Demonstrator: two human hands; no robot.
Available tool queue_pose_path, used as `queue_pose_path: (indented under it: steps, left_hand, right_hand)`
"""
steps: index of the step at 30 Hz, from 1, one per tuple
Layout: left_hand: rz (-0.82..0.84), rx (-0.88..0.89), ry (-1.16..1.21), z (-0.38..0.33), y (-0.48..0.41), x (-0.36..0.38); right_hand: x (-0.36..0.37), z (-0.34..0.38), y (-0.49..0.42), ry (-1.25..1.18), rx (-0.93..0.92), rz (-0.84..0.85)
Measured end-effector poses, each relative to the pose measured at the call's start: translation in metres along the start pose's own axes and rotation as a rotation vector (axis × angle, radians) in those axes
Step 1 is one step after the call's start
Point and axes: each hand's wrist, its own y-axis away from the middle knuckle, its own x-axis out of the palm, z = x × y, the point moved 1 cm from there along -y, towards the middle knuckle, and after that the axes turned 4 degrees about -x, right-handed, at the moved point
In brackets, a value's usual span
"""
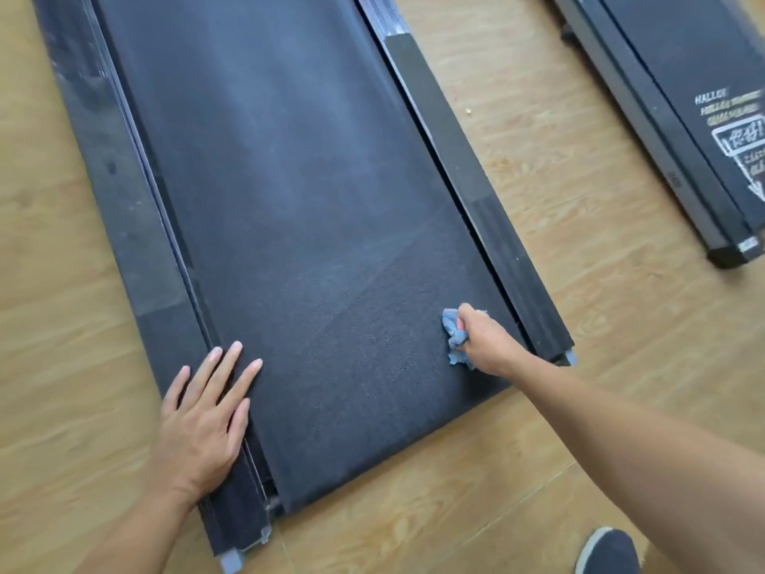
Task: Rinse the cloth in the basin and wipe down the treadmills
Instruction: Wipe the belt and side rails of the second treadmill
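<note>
A black treadmill (289, 200) lies flat on the wooden floor and fills the middle of the view. My right hand (486, 343) grips a bunched blue cloth (455, 335) and presses it on the belt near the right side rail, close to the near end. My left hand (203, 416) rests flat with fingers spread across the left rail and the belt's edge. A darker, damp-looking patch covers the near part of the belt. No basin is in view.
A second treadmill (679, 118) with white lettering lies at the upper right, with a strip of wooden floor (559, 180) between the two. The toe of a dark shoe (606, 553) shows at the bottom right.
</note>
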Motion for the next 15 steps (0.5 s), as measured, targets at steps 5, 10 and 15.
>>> queue_pose_path:
  steps: [5, 10, 15]
  left_hand:
    - [-0.031, 0.003, -0.013, -0.001, -0.002, 0.003]
    - [-0.052, 0.013, -0.046, -0.004, -0.004, 0.006]
    - [-0.086, -0.039, -0.066, -0.010, -0.005, 0.008]
  right_hand:
    - [0.005, -0.009, -0.001, 0.004, -0.031, -0.034]
    - [-0.003, -0.019, 0.000, 0.179, -0.171, -0.093]
    - [0.018, -0.031, 0.003, 0.377, -0.387, -0.582]
